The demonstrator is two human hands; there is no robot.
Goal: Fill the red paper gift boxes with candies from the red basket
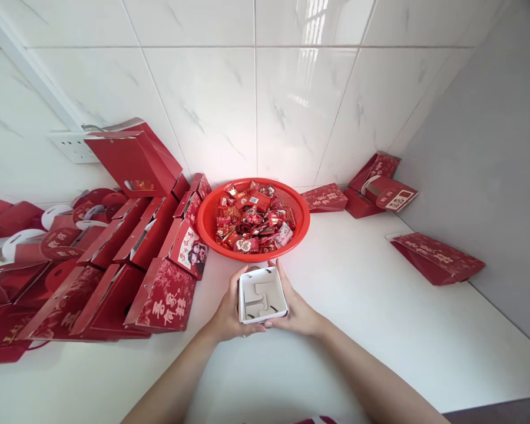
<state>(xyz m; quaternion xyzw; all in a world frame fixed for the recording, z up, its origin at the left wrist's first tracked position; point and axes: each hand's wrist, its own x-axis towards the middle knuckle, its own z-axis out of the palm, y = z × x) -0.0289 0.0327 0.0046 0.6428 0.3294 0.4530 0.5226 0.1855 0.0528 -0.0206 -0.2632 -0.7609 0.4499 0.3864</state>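
Between my two hands is a small open gift box, its white inside facing up and its bottom flaps folded together. My left hand wraps round its left side, fingers along the edge. On the opposite side my right hand grips the box, with its thumb at the near edge. The outer faces of the box are mostly hidden by my hands. Just beyond it stands a red plastic basket holding many wrapped candies in red and gold.
Rows of red gift boxes stand at the left, with a larger red box on top at the back. More red boxes lie at the right near a grey panel. A tiled wall closes off the back of the white table.
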